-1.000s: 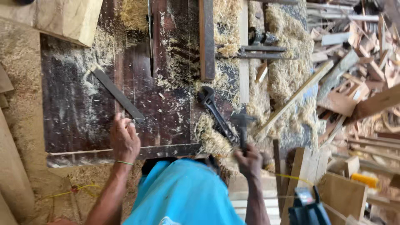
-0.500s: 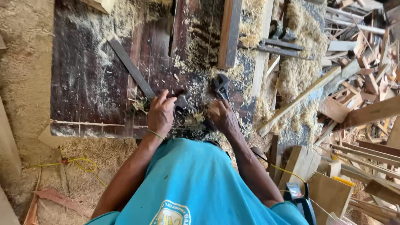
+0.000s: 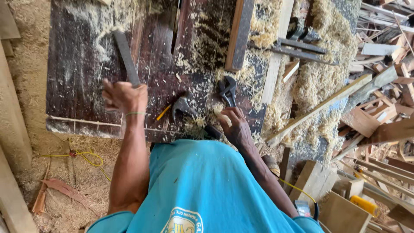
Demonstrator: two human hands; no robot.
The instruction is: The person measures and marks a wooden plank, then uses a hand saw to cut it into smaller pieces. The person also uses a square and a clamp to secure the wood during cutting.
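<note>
The hammer (image 3: 186, 108) lies on the dark workbench (image 3: 77, 77) just in front of my belly, its steel head to the left and its black handle running right and toward me through a scatter of wood shavings (image 3: 202, 121). My right hand (image 3: 235, 127) rests at the near end of that handle, fingers curled down over it; I cannot tell from here whether they are really closed on the handle or only lying against it. Just beyond my knuckles sits an adjustable wrench (image 3: 227, 89), its jaw end pointing away from me, close to my fingers but not touching them as far as I can see.

My left hand (image 3: 123, 97) is raised over the bench, loosely closed, fingers bent in toward the palm with nothing in them that I can make out. A flat metal bar (image 3: 126, 58) lies slantwise on the bench and its near end disappears behind this hand; whether I touch it I cannot tell. A yellow pencil (image 3: 164, 113) lies between my left wrist and the hammer head.

Farther off, a wooden batten (image 3: 239, 34) lies across the bench top, with thick drifts of shavings to its right. Offcuts of timber (image 3: 375, 116) are heaped at the right, and a yellow cord (image 3: 88, 157) trails over the sawdust on the floor at my left.
</note>
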